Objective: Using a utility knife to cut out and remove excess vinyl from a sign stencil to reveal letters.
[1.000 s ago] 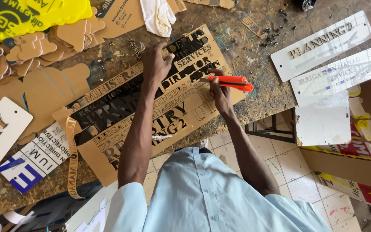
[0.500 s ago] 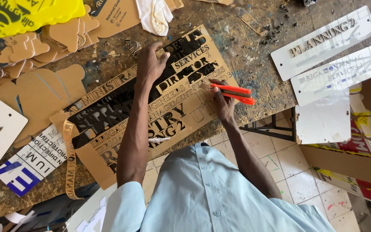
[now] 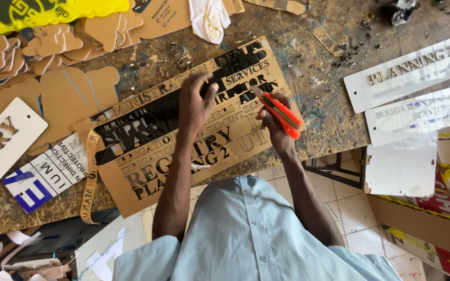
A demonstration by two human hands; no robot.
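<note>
Firmly closed, the right hand (image 3: 273,120) grips an orange utility knife (image 3: 281,110) whose blade tip is hard to make out, over the brown cut-out lettering sheet (image 3: 147,171). The left hand (image 3: 196,104) presses flat on that sheet, hiding some letters. Underneath lies a scarred, littered workbench (image 3: 319,67), with tiled floor (image 3: 350,208) beyond its edge.

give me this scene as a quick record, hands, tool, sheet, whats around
left hand: left hand pressed flat on the brown stencil sheet
right hand: right hand grips an orange utility knife, blade end at the sheet
sheet: brown board with cut-out lettering, lying on a worn workbench
left side: brown cut-out shapes, yellow sheet
right side: white sign plates
top: white cloth
</note>
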